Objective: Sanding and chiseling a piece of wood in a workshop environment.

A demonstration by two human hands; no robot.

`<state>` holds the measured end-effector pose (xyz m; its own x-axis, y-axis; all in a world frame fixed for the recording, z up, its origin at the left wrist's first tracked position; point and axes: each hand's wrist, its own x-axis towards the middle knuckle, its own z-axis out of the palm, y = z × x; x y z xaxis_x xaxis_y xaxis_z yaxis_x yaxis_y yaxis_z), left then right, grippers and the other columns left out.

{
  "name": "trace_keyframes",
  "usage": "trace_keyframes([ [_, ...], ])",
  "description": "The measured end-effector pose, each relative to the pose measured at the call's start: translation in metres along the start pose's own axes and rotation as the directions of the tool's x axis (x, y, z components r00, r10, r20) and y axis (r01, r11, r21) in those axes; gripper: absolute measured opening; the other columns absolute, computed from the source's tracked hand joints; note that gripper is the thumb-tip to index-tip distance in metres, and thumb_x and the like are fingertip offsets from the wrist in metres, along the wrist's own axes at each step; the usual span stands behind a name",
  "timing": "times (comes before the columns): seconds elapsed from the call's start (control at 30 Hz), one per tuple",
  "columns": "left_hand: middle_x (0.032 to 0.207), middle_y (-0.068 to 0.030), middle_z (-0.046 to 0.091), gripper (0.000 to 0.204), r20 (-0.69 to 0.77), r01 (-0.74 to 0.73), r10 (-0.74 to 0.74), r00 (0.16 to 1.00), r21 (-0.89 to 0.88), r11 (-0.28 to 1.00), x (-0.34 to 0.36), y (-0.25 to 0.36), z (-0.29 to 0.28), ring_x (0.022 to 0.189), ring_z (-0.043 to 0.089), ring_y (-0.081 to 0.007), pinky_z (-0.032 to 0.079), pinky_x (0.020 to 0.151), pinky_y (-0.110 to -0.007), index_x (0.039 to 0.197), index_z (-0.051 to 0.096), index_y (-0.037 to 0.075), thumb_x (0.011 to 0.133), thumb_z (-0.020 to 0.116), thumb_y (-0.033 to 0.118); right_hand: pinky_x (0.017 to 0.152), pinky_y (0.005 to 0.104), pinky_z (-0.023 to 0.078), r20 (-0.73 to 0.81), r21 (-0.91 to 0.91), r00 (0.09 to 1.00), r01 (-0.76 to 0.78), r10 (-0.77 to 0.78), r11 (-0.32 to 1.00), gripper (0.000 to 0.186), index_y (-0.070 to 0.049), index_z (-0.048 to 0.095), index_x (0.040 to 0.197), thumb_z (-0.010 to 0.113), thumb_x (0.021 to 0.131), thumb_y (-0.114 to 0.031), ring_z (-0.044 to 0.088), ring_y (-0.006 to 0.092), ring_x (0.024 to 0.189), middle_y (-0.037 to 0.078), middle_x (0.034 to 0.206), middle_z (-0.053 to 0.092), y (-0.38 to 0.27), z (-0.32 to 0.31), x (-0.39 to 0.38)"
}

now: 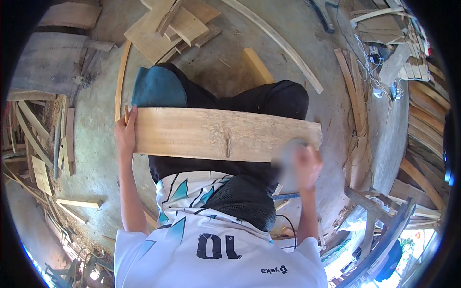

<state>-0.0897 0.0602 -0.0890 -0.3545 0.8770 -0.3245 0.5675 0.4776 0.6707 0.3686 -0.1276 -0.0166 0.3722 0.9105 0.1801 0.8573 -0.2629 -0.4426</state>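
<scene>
Long pale-brown wooden board (185,134) lies across the person's black-clad thighs (269,100); left hand (126,135) grips its left end; right hand (308,166), by a blurred grey object (286,163), has indeterminate grip. Cleaner left surface, mottled right: smoothing seems partly done.

I see a pale wooden board (187,133), broad face up across the thighs (273,98), mottled rightward (dark mark mid-board); blurred grey object (285,162) near its right end, kind unclear.

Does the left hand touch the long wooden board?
Touching. The head view shows the left hand against the left end of the wooden board, no gap between.
</scene>
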Motion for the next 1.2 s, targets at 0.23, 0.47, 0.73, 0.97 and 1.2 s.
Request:
trace_keyframes([
  [0.23, 0.077, -0.017, 0.066, 0.071, 0.015, 0.005, -0.004, 1.0, -0.049, 0.999, -0.001, 0.004, 0.002, 0.075, 0.063, -0.0227, 0.049, 0.076, -0.038, 0.089, 0.069, -0.008, 0.089, 0.063, 0.062, 0.056, 0.043, 0.046, -0.249, -0.053, 0.957, -0.167, 0.149, 0.984, 0.023, -0.003, 0.051, 0.076, 0.07, 0.088, -0.009, 0.059, 0.0293, 0.057, 0.012, 0.063, 0.057, 0.025, 0.016, 0.065],
  [0.47, 0.073, -0.0184, 0.065, 0.073, -0.012, 0.014, -0.014, 1.0, 0.003, 1.0, -0.008, 0.01, 0.002, 0.073, 0.062, -0.0244, 0.048, 0.074, -0.04, 0.086, 0.068, -0.009, 0.088, 0.064, 0.064, 0.06, 0.0415, 0.041, 0.095, 0.075, 0.991, 0.083, -0.09, 0.994, 0.028, -0.01, 0.049, 0.071, 0.075, 0.081, -0.008, 0.052, 0.0266, 0.056, 0.006, 0.058, 0.052, -0.029, 0.021, 0.005],
  [0.73, 0.079, -0.0143, 0.065, 0.069, 0.025, 0.034, -0.033, 0.999, -0.076, 0.997, -0.007, 0.016, -0.001, 0.077, 0.06, -0.0197, 0.048, 0.077, -0.038, 0.087, 0.067, -0.009, 0.089, 0.064, 0.061, 0.058, 0.0441, 0.046, -0.181, -0.118, 0.961, -0.232, 0.208, 0.966, 0.025, -0.003, 0.051, 0.071, 0.069, 0.087, -0.009, 0.058, 0.0257, 0.056, 0.013, 0.064, 0.058, 0.035, -0.008, 0.041],
  [0.97, 0.078, -0.0181, 0.065, 0.069, 0.004, 0.007, -0.007, 1.0, -0.021, 1.0, -0.001, 0.002, -0.001, 0.076, 0.061, -0.0231, 0.048, 0.077, -0.039, 0.09, 0.069, -0.008, 0.09, 0.063, 0.061, 0.062, 0.0434, 0.046, -0.031, 0.013, 0.997, -0.068, 0.068, 0.998, 0.024, -0.006, 0.051, 0.074, 0.07, 0.086, -0.013, 0.059, 0.0303, 0.057, 0.011, 0.063, 0.058, -0.03, 0.037, 0.06],
  [1.2, 0.078, -0.0193, 0.066, 0.068, 0.014, 0.055, -0.055, 0.998, 0.003, 0.998, -0.007, 0.011, 0.0, 0.078, 0.063, -0.0246, 0.049, 0.078, -0.038, 0.091, 0.069, -0.008, 0.088, 0.065, 0.06, 0.058, 0.0392, 0.042, 0.108, -0.029, 0.988, 0.118, -0.115, 0.993, 0.029, -0.011, 0.049, 0.068, 0.075, 0.08, -0.011, 0.051, 0.0225, 0.051, 0.005, 0.057, 0.05, -0.016, 0.009, -0.011],
])
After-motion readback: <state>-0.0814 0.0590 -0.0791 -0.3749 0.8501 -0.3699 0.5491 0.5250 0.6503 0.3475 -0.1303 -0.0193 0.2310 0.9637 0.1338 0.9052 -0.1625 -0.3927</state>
